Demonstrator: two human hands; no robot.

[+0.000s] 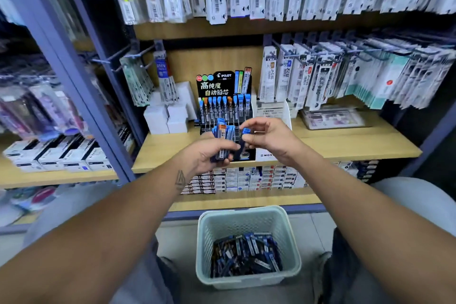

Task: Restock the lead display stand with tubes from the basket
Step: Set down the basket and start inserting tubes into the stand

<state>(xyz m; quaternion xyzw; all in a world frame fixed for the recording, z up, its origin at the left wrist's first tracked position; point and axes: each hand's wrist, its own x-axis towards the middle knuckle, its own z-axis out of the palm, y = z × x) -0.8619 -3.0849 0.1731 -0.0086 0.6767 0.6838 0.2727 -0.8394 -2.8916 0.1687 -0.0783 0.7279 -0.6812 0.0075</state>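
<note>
The wooden shelf ran across in front of me, and the black lead display stand stood on it at the middle, its back row already lined with upright tubes. Below, on the floor between my knees, the pale green basket held a loose heap of dark tubes, well apart from the stand. My left hand was wrapped around a bundle of tubes, several with blue caps and 1 with an orange label, held just in front of the stand's lower rows. My right hand pinched 1 blue-capped tube between thumb and fingers, right beside the bundle, so the 2 hands were nearly touching. I judged the risk lay in that crowded bundle: a loosened grip while drawing 1 tube out could spill the others onto the shelf or floor. A tilted tube could also catch a slot edge and knock its neighbours askew.
</note>
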